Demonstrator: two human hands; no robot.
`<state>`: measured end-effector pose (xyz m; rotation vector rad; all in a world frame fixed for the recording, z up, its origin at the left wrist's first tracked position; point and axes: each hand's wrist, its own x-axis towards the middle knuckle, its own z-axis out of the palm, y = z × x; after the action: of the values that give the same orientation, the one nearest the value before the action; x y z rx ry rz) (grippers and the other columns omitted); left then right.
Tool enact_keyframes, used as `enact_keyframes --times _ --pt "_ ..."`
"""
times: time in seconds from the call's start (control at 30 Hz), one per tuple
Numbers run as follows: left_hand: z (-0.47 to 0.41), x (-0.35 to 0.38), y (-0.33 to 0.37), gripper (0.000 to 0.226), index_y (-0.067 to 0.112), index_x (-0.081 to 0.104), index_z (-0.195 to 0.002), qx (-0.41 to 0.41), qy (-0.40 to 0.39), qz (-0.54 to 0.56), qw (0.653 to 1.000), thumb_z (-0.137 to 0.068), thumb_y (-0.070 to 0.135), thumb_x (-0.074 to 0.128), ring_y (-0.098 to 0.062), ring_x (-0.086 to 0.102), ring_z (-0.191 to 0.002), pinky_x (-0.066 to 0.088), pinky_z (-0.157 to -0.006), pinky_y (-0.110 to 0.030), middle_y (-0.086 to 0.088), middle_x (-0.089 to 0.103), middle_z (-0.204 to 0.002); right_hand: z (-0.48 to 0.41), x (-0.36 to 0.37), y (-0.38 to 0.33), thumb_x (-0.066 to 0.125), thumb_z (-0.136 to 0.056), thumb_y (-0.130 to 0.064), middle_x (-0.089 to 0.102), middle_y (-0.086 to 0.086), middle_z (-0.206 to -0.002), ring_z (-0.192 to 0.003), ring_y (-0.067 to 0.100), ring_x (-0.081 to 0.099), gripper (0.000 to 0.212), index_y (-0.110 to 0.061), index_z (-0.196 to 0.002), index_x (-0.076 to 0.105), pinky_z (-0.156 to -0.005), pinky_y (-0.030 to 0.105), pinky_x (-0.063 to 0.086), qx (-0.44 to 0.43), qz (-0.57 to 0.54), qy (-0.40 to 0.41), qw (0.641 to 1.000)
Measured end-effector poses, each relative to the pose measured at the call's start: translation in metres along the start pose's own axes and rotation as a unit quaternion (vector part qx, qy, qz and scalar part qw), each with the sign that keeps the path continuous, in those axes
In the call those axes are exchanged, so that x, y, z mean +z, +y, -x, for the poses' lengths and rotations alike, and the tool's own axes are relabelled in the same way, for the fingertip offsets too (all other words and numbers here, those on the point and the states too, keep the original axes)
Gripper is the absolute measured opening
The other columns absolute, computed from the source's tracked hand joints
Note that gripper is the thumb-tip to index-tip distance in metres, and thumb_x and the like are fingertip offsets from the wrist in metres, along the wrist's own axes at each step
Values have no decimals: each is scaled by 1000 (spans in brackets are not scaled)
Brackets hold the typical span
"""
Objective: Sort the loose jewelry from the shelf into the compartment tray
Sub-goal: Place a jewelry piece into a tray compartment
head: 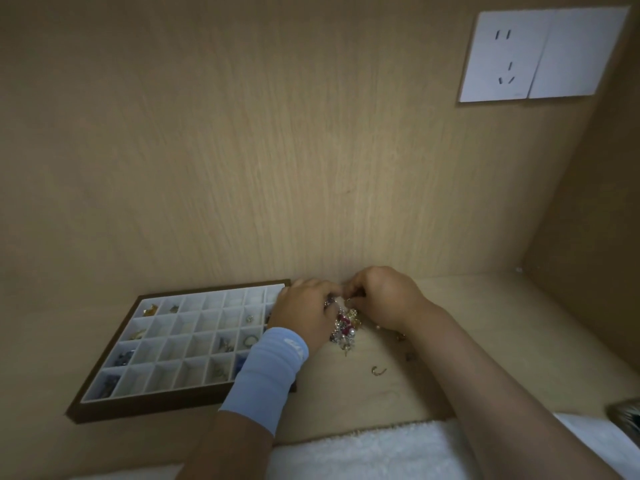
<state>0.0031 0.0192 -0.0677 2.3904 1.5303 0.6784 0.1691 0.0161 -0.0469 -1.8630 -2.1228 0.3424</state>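
Observation:
A dark-framed compartment tray (pixel 104 405) with white dividers lies on the wooden shelf at the left; several of its cells hold small jewelry pieces. Right of the tray, a tangled cluster of jewelry (pixel 344 329) with red, clear and gold beads lies between my hands. My left hand (pixel 304 315), with a light blue band on its wrist, and my right hand (pixel 379 296) both pinch the top of the cluster with curled fingers. A small gold hook earring (pixel 377 370) lies loose on the shelf in front of the cluster. A few tiny pieces (pixel 401 337) sit beside my right wrist.
The shelf's back wall rises just behind my hands, and a side wall (pixel 588 202) closes the right. A white wall socket (pixel 540 53) sits high on the right. A white fluffy cloth (pixel 363 452) runs along the shelf's front edge.

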Motion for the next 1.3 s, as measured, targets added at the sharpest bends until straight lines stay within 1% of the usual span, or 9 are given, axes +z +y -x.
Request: enact_keyframes --times 0.1,0.17,0.33,0.43,0.73,0.83,0.93,1.13,1.3 --pt "1 -1 -1 24 32 64 -112 -4 13 32 999 -91 24 57 -11 51 -114 40 -103 -35 14 64 -115 1 -2 0 73 -86 -32 67 -17 -85 -82 6 62 1 -32 -86 73 -69 23 41 8 -11 10 1000" --pt "1 -2 1 21 33 64 -107 4 33 63 997 -88 24 61 -8 54 -107 45 -97 -35 18 66 -105 1 -1 1 75 -84 -26 71 -14 -76 -73 4 65 5 -27 -79 74 -66 24 48 23 -108 32 993" --pt "3 -13 6 17 34 67 -92 -4 105 163 981 -81 23 71 0 59 -89 53 -84 -30 20 66 -85 7 -9 -19 78 -84 -6 70 -2 -61 -46 -1 58 2 -5 -84 77 -46 13 44 73 -441 53 893" --pt "6 -24 3 13 37 72 -86 -13 138 208 968 -79 26 75 -1 64 -82 56 -80 -31 12 71 -84 15 -18 -33 74 -87 -7 65 -6 -51 -36 -3 51 11 2 -92 75 -38 8 36 88 -510 37 855" --pt "44 -71 -21 23 35 74 -81 -70 129 322 935 -82 13 75 3 67 -76 49 -71 -7 21 73 -76 25 -9 -73 71 -90 -14 68 2 -66 -44 8 39 13 -10 -99 79 -40 16 31 34 -498 -26 866" --pt "57 -88 -30 23 31 75 -86 -77 124 352 925 -80 9 75 2 68 -80 50 -77 -9 18 74 -80 27 -8 -92 70 -92 -20 67 5 -69 -47 9 39 15 -13 -100 80 -42 19 29 21 -492 -45 869" --pt "69 -102 -41 20 24 75 -91 -88 115 368 918 -79 7 76 -3 70 -83 52 -79 -14 9 76 -83 28 -10 -112 70 -92 -20 63 -8 -52 -43 5 43 16 -8 -99 78 -40 16 30 35 -492 -54 868" --pt "89 -117 -70 18 26 72 -85 -114 133 289 941 -73 18 83 -12 69 -76 54 -74 -25 8 74 -76 24 3 -148 73 -89 -16 74 -2 -70 -47 -3 60 14 -5 -97 78 -48 15 44 30 -489 -82 868" --pt "111 -117 -98 19 36 69 -78 -96 108 197 970 -78 19 78 5 59 -74 50 -81 -22 19 68 -74 17 27 -158 73 -90 -18 77 1 -79 -61 2 64 10 -13 -87 80 -61 20 52 -12 -345 -59 936"
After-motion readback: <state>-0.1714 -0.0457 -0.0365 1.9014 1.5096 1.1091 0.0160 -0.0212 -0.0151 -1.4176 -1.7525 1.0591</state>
